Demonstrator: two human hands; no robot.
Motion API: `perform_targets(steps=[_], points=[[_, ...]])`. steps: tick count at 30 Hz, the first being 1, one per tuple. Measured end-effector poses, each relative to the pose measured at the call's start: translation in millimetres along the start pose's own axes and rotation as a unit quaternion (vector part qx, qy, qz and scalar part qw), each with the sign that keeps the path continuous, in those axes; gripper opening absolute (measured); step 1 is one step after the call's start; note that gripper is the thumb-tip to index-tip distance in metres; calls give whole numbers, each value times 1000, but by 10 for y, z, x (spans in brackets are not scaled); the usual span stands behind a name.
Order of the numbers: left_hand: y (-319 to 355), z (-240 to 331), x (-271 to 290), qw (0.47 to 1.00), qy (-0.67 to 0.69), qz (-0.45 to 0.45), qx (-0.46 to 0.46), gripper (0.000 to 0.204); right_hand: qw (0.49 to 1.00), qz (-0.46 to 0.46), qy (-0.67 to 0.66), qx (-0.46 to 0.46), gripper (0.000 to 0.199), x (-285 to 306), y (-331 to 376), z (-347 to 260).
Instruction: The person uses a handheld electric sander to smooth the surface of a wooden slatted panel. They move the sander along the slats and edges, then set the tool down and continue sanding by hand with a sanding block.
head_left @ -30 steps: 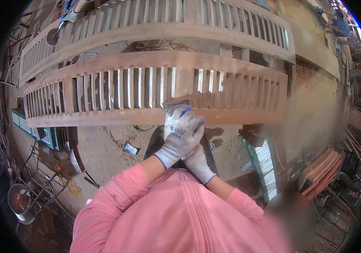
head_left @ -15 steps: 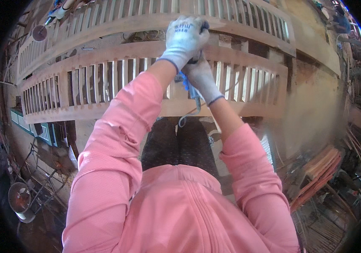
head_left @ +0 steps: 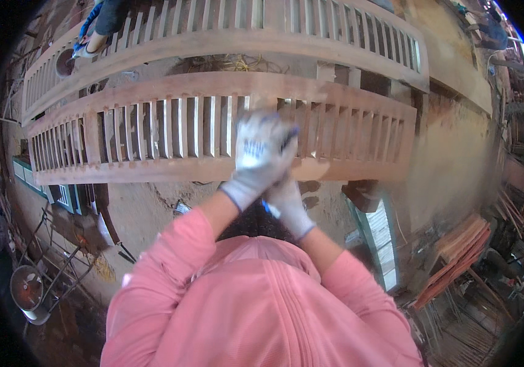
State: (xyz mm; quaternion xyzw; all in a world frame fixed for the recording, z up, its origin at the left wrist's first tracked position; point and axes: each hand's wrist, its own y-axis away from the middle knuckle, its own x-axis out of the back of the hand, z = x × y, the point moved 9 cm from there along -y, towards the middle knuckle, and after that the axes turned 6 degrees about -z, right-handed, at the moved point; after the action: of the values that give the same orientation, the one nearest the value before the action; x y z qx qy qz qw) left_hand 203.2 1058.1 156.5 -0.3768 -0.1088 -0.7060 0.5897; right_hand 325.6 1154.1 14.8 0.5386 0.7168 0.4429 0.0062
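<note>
My two hands, in white knit gloves, are stacked close together over the near edge of a slatted wooden panel (head_left: 182, 172). My left hand (head_left: 263, 147) is closed on top and blurred by motion. Behind and below it, my right hand (head_left: 289, 207) is partly covered, its fingers curled. Between them they grip what looks like an air sander, almost wholly hidden by the gloves; a small blue part (head_left: 269, 208) shows beside the right hand. The panel lies crosswise, its many thin slats set between long rails.
Beyond it lies a second slatted panel (head_left: 225, 43). At its far left a co-worker's gloved hand (head_left: 87, 48) is by a round disc (head_left: 65, 62). A stack of reddish boards (head_left: 455, 263) stands right, a green-framed louvred piece (head_left: 383, 241) nearer, a metal stand (head_left: 69, 275) left.
Both hands have come back toward my body, from the panel's far rail to its near edge. The blue hose no longer shows. The co-worker's arm reaches further into view.
</note>
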Motion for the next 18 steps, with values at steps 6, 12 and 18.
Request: perform_targets(steps=[6,12,18], points=[[-1324,-566,-134,997,-74,-24,18,25,995,45,-51,67,68,885,-1167,-987],[-1016,-442,-95,997,-59,-44,34,23,997,36,-52,48,44,763,-726,-970],[541,205,-8,1000,-16,-23,9,29,998,-32,-41,-29,88,-157,637,88]])
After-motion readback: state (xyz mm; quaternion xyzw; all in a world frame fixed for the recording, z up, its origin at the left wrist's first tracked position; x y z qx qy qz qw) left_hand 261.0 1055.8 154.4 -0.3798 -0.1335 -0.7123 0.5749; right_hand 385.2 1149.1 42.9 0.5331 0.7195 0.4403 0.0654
